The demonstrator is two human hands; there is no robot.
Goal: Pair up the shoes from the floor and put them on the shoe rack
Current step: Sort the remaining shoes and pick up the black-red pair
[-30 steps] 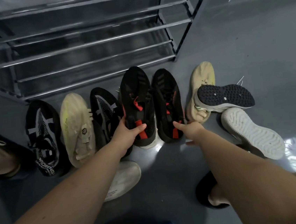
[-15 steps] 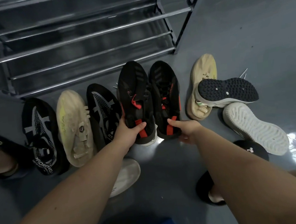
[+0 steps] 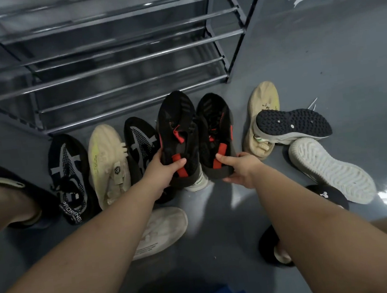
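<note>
- The left hand (image 3: 163, 167) grips the heel of one black knit sneaker with red tabs (image 3: 178, 133); the right hand (image 3: 238, 165) grips its mate (image 3: 214, 129).
- The pair is side by side, just in front of the grey metal shoe rack (image 3: 117, 66).
- Next, probably: carry both forward onto a rail.

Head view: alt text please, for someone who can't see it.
Each hand grips the heel of one black-and-red shoe, left hand on the left shoe, right hand on the right shoe, before an empty metal shoe rack. Other unpaired shoes lie on the grey floor.
</note>
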